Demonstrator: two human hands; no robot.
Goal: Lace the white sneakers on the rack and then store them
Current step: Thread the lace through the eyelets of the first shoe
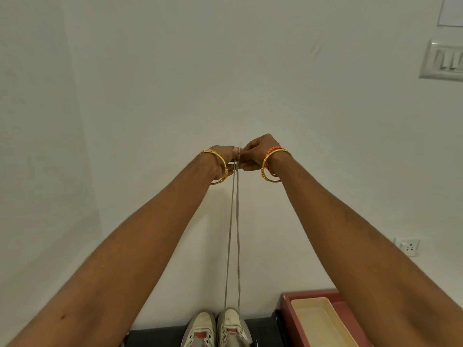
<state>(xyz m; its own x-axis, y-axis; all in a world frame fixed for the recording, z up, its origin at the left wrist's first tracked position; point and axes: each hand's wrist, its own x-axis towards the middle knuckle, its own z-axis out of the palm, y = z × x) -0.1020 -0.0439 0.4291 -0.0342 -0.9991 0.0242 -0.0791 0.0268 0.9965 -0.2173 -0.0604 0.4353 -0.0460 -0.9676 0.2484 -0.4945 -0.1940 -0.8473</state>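
Wall behind; both hands [240, 156] pinch lace [234, 221] w/ sneakers [218, 326] below.

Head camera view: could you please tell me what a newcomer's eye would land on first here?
First, the left hand and right hand raised together at centre against the wall, pinching the two ends of a grey lace. Its two strands run straight down to the right-hand one of the white sneakers at the bottom edge. To their right sits a red tray holding a cream insert.
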